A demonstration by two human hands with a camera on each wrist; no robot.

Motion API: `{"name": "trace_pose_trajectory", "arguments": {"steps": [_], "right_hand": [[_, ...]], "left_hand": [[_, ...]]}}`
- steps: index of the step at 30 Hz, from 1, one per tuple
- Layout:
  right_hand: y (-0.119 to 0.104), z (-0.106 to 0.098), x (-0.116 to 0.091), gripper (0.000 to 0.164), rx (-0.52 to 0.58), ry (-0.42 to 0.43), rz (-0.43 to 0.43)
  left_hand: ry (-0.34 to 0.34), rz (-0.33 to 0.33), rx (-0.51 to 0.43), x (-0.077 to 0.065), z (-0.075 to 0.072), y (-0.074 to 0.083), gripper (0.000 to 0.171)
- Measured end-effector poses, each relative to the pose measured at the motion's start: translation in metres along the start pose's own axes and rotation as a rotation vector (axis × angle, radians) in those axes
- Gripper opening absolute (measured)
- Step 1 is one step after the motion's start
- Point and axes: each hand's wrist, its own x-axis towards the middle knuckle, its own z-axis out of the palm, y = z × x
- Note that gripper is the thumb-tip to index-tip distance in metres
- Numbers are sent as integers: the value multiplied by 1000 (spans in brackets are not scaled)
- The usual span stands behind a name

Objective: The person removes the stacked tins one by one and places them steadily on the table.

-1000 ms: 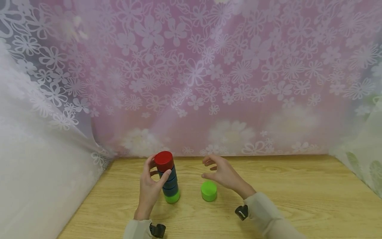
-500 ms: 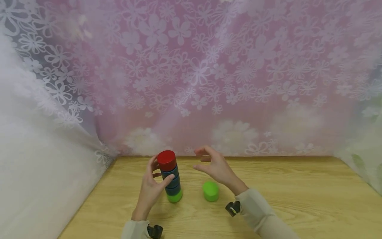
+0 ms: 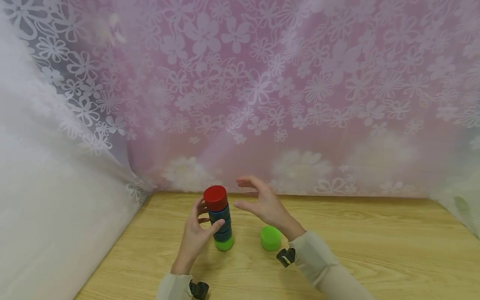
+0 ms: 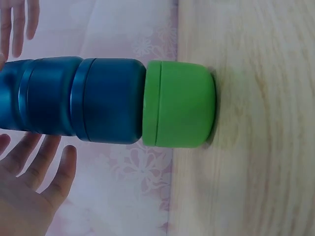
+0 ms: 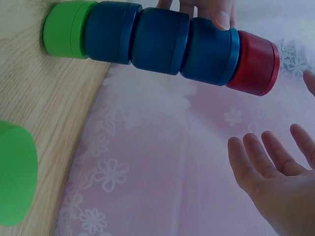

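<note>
A column of small round lidded tins stands upright but slightly bent on the table. At its foot is a green tin (image 4: 184, 104), with three blue tins (image 5: 160, 42) above it and a red tin (image 5: 253, 64) on top. My left hand (image 3: 196, 235) curls round the blue part of the column from the left, thumb lying on a blue tin. To the right of the red tin, my right hand (image 3: 266, 206) is held in the air, fingers spread and slightly bent, touching nothing. Another green tin (image 3: 271, 238) sits on the table below that hand.
The wooden table (image 3: 356, 241) runs back to a pink floral curtain (image 3: 300, 104). White cloth (image 3: 56, 187) hangs along the left side. A small black camera (image 3: 286, 257) is strapped at my right wrist, another black camera (image 3: 199, 289) at my left.
My right hand has moved up and left, away from the loose green tin and towards the top of the column. The left hand stays round the column. The head view has shifted slightly.
</note>
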Motion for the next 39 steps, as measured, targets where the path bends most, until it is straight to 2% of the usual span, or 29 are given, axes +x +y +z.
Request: {"name": "trace_pose_trajectory", "arguments": {"steps": [8,19,26,33,39], "right_hand": [[1,14,8,58,12,-35,12],[5,28,15,57,66,-84,-27],[3,34,17,57,96,-105,-4],[5,40,19,54,117,-118,-59],[5,41,19,51,110,-105,-66]], "left_hand": [[2,30,-2,0,2,-4,72],[14,46,1,0,4,-6,70],[21,55,9,0,4,-7,69],[21,62,5,0,4,-7,67],[26,72,12,0,5,-8,67]]}}
